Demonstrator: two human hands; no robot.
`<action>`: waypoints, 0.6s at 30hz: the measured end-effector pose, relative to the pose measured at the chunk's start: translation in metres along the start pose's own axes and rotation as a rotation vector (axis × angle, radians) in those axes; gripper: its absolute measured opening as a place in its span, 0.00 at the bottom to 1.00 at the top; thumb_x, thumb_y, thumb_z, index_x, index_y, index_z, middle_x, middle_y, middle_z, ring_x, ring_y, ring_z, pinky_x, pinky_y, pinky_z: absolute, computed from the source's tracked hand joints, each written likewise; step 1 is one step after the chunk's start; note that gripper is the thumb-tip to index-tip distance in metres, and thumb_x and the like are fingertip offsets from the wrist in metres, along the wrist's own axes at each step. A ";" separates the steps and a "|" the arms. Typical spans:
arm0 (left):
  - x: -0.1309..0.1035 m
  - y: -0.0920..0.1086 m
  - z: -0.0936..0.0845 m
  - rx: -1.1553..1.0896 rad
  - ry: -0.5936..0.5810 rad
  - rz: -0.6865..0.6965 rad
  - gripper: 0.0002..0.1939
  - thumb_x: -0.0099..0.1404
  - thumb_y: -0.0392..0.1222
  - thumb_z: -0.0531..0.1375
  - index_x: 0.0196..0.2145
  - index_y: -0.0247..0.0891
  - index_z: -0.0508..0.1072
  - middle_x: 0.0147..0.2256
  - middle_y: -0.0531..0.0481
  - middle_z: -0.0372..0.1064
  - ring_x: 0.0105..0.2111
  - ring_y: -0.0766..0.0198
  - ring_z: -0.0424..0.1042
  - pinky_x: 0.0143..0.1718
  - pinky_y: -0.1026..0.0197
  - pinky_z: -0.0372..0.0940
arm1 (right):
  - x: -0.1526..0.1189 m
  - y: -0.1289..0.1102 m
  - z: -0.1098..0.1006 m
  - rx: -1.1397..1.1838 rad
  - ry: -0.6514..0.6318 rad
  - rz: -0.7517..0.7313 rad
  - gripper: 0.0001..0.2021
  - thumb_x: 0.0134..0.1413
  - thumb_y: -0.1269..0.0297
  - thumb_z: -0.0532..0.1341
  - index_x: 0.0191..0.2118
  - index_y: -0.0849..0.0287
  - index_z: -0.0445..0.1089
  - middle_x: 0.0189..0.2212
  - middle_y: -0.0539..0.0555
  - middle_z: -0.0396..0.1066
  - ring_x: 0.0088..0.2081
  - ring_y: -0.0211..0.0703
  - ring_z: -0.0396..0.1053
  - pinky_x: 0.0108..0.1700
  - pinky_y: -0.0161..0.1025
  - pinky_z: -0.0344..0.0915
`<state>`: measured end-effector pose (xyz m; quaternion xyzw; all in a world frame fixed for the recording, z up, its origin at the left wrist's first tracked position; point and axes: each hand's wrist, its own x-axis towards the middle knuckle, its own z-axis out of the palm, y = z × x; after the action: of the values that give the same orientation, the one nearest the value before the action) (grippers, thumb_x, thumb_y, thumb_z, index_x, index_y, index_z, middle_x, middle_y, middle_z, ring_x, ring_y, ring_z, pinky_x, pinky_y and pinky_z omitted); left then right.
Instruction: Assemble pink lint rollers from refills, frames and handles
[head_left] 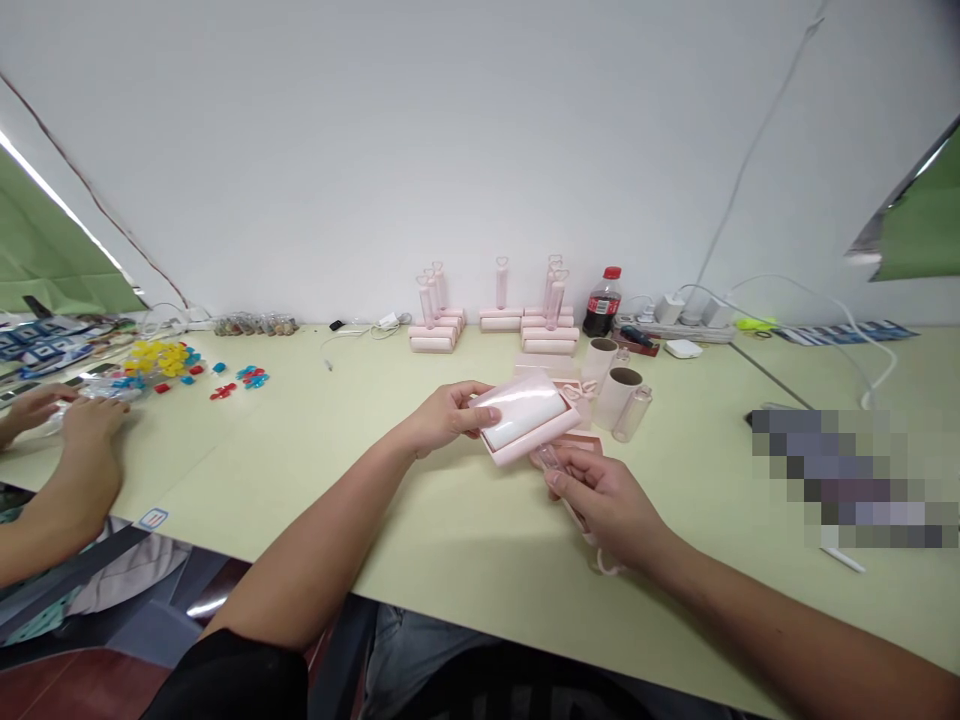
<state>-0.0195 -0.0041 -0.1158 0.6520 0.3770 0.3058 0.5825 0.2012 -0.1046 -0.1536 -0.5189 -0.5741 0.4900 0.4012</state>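
L hand [454, 410] gripping pink roller case [538, 438] w/ white roll [523, 424], held above table [427, 535]; R hand [613, 502] pinching clear pink handle [550, 459] just below case. Upright rolls [616, 402] just beyond, cola bottle [603, 305] farther back nr wall [450, 150].

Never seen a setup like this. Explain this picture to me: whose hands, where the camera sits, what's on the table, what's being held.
There is no machine here, just a person working bare-handed. The camera is worn on their head, looking forward and down. Their left hand holds a pink case with a white roll in it; their right hand grips a clear pinkish handle beside it. On the pale green table stand more pink cases, upright tubes and a red-capped bottle. At far left, another person's hands work near colourful plastic pieces. Something at right is pixelated, so I can't identify it.
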 end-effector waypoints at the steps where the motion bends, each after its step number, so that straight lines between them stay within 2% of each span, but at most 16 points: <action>1: 0.000 0.000 0.000 0.006 0.016 -0.004 0.26 0.53 0.53 0.69 0.46 0.38 0.74 0.38 0.46 0.73 0.35 0.62 0.72 0.37 0.59 0.67 | 0.000 -0.001 0.000 0.002 0.000 0.003 0.16 0.53 0.49 0.61 0.34 0.58 0.70 0.13 0.41 0.51 0.14 0.31 0.47 0.16 0.34 0.46; 3: 0.000 0.000 0.001 0.000 0.024 -0.009 0.25 0.53 0.54 0.68 0.45 0.37 0.74 0.37 0.46 0.73 0.35 0.62 0.72 0.37 0.58 0.67 | -0.001 -0.002 -0.001 -0.007 -0.004 -0.004 0.15 0.53 0.49 0.61 0.32 0.58 0.69 0.13 0.41 0.51 0.14 0.32 0.47 0.16 0.34 0.46; 8: -0.003 0.001 0.009 -0.021 -0.065 -0.018 0.23 0.54 0.54 0.68 0.42 0.37 0.74 0.35 0.48 0.72 0.31 0.64 0.71 0.33 0.60 0.68 | -0.001 -0.004 -0.004 -0.054 -0.007 -0.015 0.16 0.53 0.49 0.61 0.30 0.58 0.68 0.15 0.42 0.53 0.15 0.32 0.50 0.17 0.33 0.48; 18: -0.004 -0.003 0.020 0.092 -0.115 0.050 0.25 0.59 0.56 0.64 0.47 0.37 0.73 0.36 0.46 0.70 0.33 0.63 0.69 0.31 0.62 0.65 | 0.000 -0.005 -0.001 0.075 0.005 0.087 0.18 0.48 0.47 0.63 0.34 0.59 0.69 0.14 0.42 0.56 0.13 0.31 0.49 0.15 0.33 0.48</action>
<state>-0.0055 -0.0179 -0.1215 0.7037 0.3401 0.2648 0.5648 0.2008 -0.1045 -0.1482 -0.5293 -0.5313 0.5269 0.4000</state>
